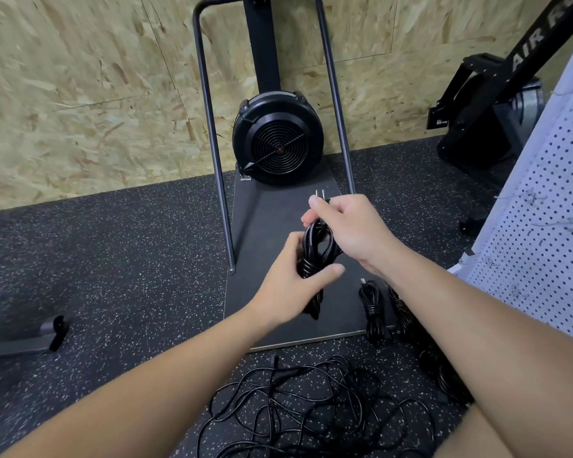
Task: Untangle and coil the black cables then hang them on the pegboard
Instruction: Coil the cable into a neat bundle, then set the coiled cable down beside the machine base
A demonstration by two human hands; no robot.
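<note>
At frame centre, the left hand (288, 285) clamps the black, flexible coiled power cable (315, 256) at mid-bundle; the right hand (348, 226) pinches its plug end. Light, springy loops likely unwind: maintain the mid-bundle grip.

right forearm hides part of a coiled cable (402, 312); frame edge crops tangled cables (298, 414).

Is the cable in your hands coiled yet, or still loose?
Coiled. The cable is gathered in a tight bundle of loops gripped by the left hand, while the right hand pinches its plug end.
</note>
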